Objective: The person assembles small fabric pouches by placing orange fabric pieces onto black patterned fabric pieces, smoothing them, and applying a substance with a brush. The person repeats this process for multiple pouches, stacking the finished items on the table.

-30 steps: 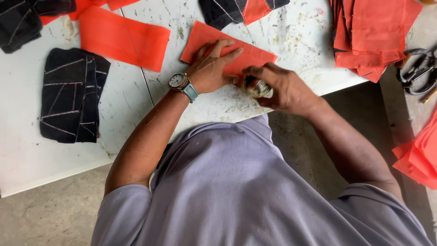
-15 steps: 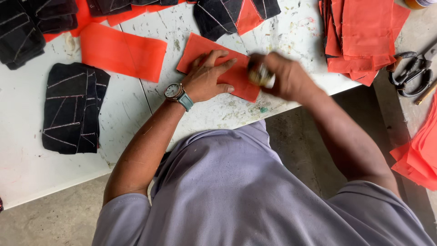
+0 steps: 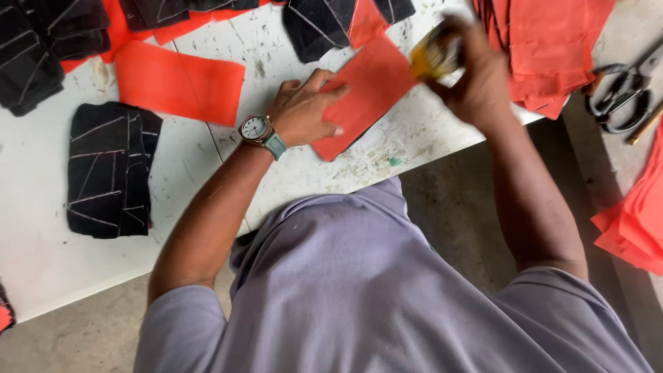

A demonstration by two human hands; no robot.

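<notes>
My left hand (image 3: 304,110), with a wristwatch on its wrist, lies flat on an orange fabric piece (image 3: 369,93) and presses it to the white table (image 3: 200,173). My right hand (image 3: 469,69) is blurred at the far end of that piece and grips a small yellowish object (image 3: 431,55); what kind of object it is cannot be made out. A black fabric piece with white chalk lines (image 3: 321,24) lies just beyond the orange piece.
A stack of orange fabric (image 3: 552,48) sits at the right, with black scissors (image 3: 621,90) beside it. Another orange piece (image 3: 179,79) and black chalk-marked pieces (image 3: 110,169) lie at the left. More orange fabric (image 3: 632,221) is at the right edge.
My right hand has moved with the small object from the near edge of the orange piece to its far end. My left hand has stayed on the fabric.
</notes>
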